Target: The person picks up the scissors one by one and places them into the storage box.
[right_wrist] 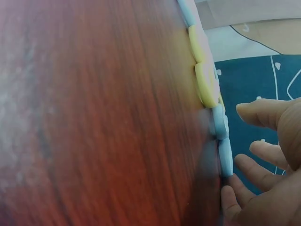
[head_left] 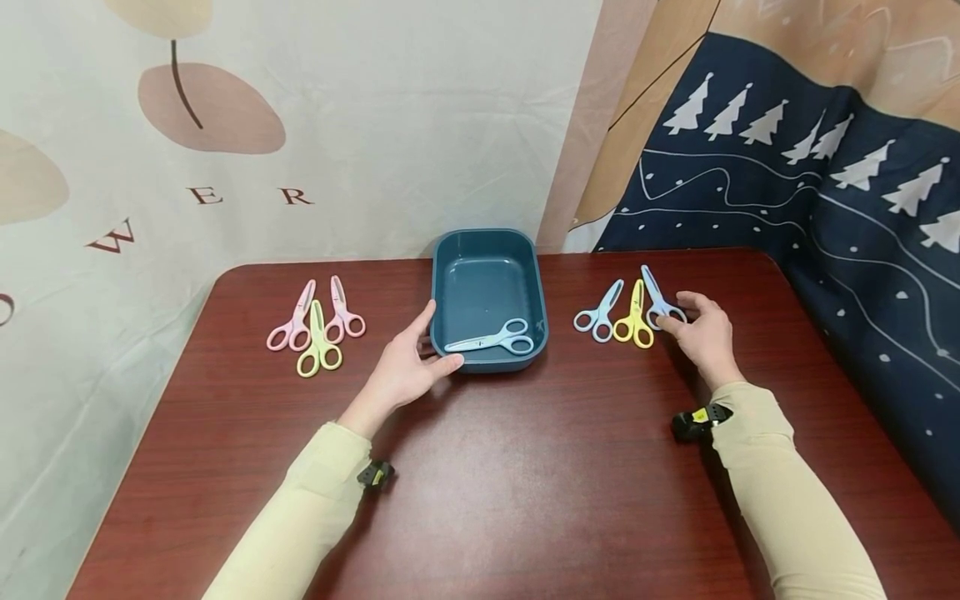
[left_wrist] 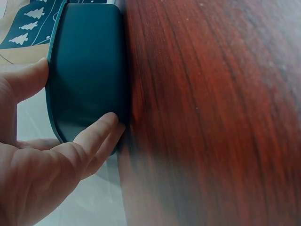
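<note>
A dark teal plastic box [head_left: 486, 287] stands at the back middle of the table, with light-blue scissors [head_left: 483, 342] lying inside near its front wall. My left hand [head_left: 397, 371] holds the box's front left corner. In the left wrist view its thumb is at the rim and its fingers lie against the outer wall. My right hand [head_left: 705, 337] is spread at the handles of blue scissors [head_left: 652, 290]. The right wrist view has the thumb apart from those handles, and the fingertips low at the table. Left of them lie yellow scissors [head_left: 637, 308] and more blue scissors [head_left: 606, 307].
On the left lie two pink scissors [head_left: 303, 308] [head_left: 339, 302] and yellow-green scissors [head_left: 317, 327]. The reddish-brown table [head_left: 525, 483] meets a pale printed curtain [head_left: 375, 125] at the back. A navy tree-patterned cloth [head_left: 720, 183] hangs along the right edge.
</note>
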The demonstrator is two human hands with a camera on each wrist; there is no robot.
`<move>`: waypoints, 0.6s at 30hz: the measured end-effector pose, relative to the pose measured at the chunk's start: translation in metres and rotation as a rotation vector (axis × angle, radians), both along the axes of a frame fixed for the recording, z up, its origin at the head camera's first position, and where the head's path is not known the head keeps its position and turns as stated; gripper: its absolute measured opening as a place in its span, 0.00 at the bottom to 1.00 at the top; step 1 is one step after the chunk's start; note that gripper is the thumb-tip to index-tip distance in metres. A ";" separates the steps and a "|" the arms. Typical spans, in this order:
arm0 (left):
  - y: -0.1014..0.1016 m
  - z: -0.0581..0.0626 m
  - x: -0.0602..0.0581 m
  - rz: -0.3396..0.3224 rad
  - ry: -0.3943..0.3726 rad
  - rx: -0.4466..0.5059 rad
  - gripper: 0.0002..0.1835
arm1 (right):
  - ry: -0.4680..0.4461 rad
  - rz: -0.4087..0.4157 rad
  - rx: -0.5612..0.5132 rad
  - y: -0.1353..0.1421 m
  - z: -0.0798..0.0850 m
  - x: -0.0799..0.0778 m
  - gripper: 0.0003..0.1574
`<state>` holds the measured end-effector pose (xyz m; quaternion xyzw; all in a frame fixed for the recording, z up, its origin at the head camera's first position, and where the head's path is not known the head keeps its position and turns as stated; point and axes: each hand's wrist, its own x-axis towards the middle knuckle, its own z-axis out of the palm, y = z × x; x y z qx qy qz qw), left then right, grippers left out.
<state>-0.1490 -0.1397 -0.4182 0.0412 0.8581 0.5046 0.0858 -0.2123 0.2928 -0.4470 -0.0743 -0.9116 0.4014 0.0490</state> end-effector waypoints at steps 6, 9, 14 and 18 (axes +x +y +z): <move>0.000 0.000 0.000 0.000 0.004 0.005 0.52 | -0.039 0.021 -0.013 -0.001 0.001 -0.002 0.39; 0.000 0.000 0.000 0.000 0.004 0.003 0.52 | -0.062 0.033 0.008 -0.001 0.000 -0.003 0.41; 0.000 0.000 0.000 -0.001 0.002 0.001 0.52 | -0.081 0.047 0.062 -0.002 -0.001 -0.005 0.43; 0.000 0.001 0.000 -0.002 0.004 -0.005 0.52 | -0.074 0.050 0.097 -0.002 -0.001 -0.006 0.42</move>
